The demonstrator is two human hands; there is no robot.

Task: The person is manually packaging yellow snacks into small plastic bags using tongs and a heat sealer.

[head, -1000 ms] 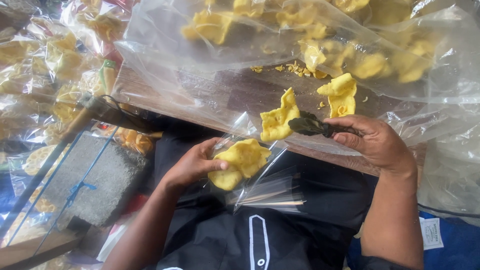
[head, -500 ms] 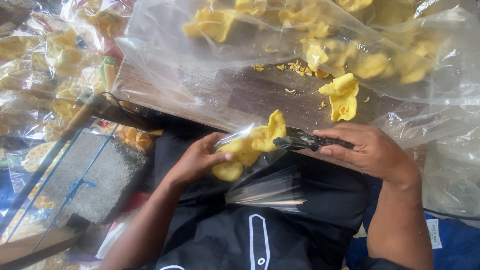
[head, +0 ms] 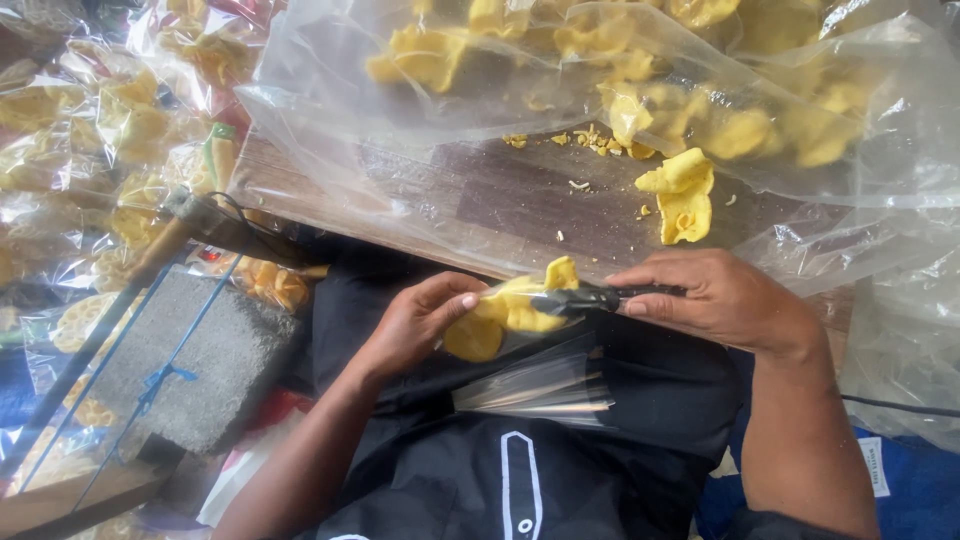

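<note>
**Crackers going into a small bag, with little margin**

Left hand (head: 415,325) pinches a small clear plastic bag (head: 505,315) of yellow ruffled crackers (head: 520,305); right hand (head: 715,300) is closed round black tongs (head: 600,297) at the bag's mouth, above the lap. Brittle crackers could snap or slip if the thin film folds. Beyond, a brown wooden bench (head: 500,200) carries crumbs, loose crackers (head: 683,195) and a large clear sack (head: 600,70); packed bags (head: 110,130) crowd the left.

head-worn view, looking down, close
</note>
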